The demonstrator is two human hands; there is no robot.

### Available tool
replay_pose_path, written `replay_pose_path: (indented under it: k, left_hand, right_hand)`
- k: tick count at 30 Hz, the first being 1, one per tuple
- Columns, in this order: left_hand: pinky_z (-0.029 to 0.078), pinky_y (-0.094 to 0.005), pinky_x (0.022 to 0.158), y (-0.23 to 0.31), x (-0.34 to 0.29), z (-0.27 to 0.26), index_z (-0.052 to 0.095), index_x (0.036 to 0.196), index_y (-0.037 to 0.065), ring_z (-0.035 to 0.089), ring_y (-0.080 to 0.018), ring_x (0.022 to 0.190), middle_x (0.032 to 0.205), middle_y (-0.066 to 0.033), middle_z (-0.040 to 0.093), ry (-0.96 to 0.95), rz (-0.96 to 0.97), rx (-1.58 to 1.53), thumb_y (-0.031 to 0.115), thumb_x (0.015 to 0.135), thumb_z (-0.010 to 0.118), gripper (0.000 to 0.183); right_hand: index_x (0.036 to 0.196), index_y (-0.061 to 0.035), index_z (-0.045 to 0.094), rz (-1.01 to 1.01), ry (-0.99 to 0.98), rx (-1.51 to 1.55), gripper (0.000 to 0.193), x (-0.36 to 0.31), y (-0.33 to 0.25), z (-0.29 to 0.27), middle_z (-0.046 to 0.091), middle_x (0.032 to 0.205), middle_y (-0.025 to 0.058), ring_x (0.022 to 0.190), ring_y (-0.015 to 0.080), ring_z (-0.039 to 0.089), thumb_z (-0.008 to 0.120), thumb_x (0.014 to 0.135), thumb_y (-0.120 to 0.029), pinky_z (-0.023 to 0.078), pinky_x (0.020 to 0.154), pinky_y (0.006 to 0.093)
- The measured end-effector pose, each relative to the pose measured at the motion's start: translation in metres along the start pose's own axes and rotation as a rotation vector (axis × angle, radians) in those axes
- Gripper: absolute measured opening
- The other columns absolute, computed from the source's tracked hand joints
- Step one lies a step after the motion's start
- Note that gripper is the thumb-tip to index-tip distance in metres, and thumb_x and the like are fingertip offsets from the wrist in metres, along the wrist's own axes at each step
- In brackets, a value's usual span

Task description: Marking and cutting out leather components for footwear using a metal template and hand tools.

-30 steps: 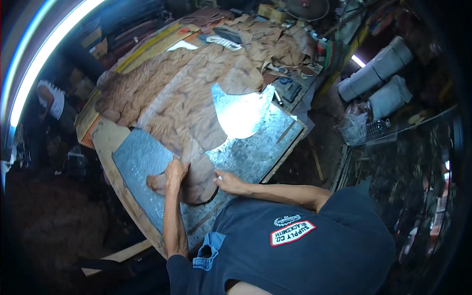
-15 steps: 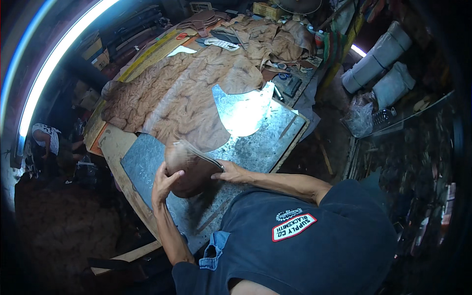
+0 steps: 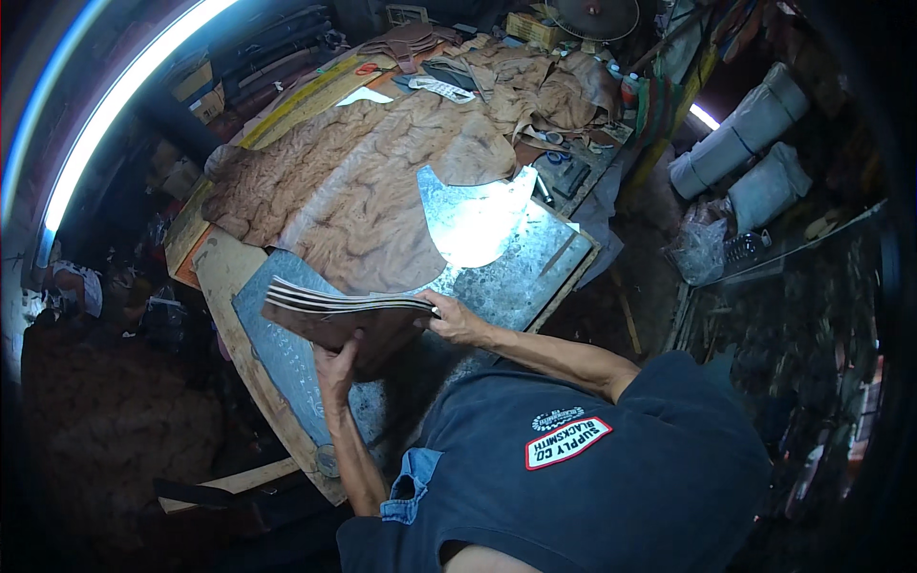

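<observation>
Between my two hands is a stack of brown leather pieces [image 3: 320,327], bent in a shallow curve with several pale cut edges facing up. My left hand [image 3: 337,368] grips its lower side, thumb laid on the leather. At the stack's right end, my right hand [image 3: 455,320] pinches the layered edges together. Beyond the stack a large wrinkled brown hide [image 3: 373,191] covers much of the table. A shiny curved flat piece [image 3: 449,191] with two pointed corners lies at the hide's right edge, on a grey metal sheet [image 3: 521,282].
Red-handled scissors [image 3: 367,69] and cut brown leather pieces [image 3: 406,40] lie at the far end. Blue-handled scissors [image 3: 556,158] rest at the table's right. A yellow crate [image 3: 533,29] and a fan [image 3: 597,13] stand behind. Rolled white material [image 3: 735,134] is right; a person [image 3: 81,285] is far left.
The stack has swung from upright to lying more level, its layered edges now spread leftward. My left hand has shifted right and lower along it; my right hand has moved slightly.
</observation>
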State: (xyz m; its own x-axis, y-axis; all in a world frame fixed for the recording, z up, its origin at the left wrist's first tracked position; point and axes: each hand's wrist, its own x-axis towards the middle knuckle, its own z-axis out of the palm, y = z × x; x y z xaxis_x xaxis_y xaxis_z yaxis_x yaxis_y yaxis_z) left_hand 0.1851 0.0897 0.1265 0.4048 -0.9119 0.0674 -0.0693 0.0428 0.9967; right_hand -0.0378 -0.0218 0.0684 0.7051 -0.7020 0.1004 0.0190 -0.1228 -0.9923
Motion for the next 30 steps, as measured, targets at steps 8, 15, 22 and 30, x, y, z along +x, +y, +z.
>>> replay_pose_path:
  k: [8, 15, 22, 30]
  left_hand:
    - [0.050, -0.0315, 0.089, 0.009, -0.012, 0.024, 0.061, 0.116, -0.005, 0.064, -0.0192, 0.097, 0.109, -0.0122, 0.067, 0.143, 0.082, 0.008, 0.003, 0.082, 0.071, 0.036]
    - [0.049, -0.0341, 0.092, 0.031, -0.012, 0.047, 0.057, 0.122, -0.005, 0.063, -0.0228, 0.103, 0.114, -0.0146, 0.065, 0.348, 0.222, 0.105, 0.007, 0.084, 0.073, 0.043]
    - [0.047, -0.0350, 0.096, 0.003, -0.018, 0.028, 0.056, 0.124, -0.006, 0.062, -0.0233, 0.105, 0.118, -0.0153, 0.064, 0.320, 0.141, 0.107, 0.009, 0.085, 0.073, 0.045]
    - [0.047, -0.0342, 0.093, -0.005, -0.021, 0.014, 0.058, 0.122, -0.006, 0.063, -0.0227, 0.102, 0.115, -0.0148, 0.065, 0.441, 0.105, -0.003, 0.012, 0.084, 0.074, 0.045]
  right_hand:
    - [0.135, -0.0037, 0.042, 0.116, 0.066, 0.184, 0.049, 0.000, 0.024, 0.009, 0.058, 0.113, 0.0075, 0.108, 0.0153, 0.052, 0.051, 0.087, -0.002, 0.041, 0.096, 0.0301]
    - [0.148, 0.0006, 0.024, 0.045, 0.086, 0.064, 0.061, 0.000, 0.008, 0.022, 0.041, 0.144, 0.0216, 0.135, 0.0282, 0.038, 0.049, 0.094, -0.009, 0.030, 0.112, 0.0374]
    - [0.147, -0.0003, 0.024, 0.201, -0.009, -0.021, 0.059, -0.007, 0.010, 0.016, 0.047, 0.138, 0.0259, 0.130, 0.0353, 0.046, 0.048, 0.094, -0.010, 0.034, 0.110, 0.0398]
    - [0.140, 0.0004, 0.035, -0.214, 0.080, -0.286, 0.052, 0.003, 0.010, 0.009, 0.055, 0.120, 0.0289, 0.111, 0.0430, 0.056, 0.050, 0.092, -0.007, 0.046, 0.093, 0.0454]
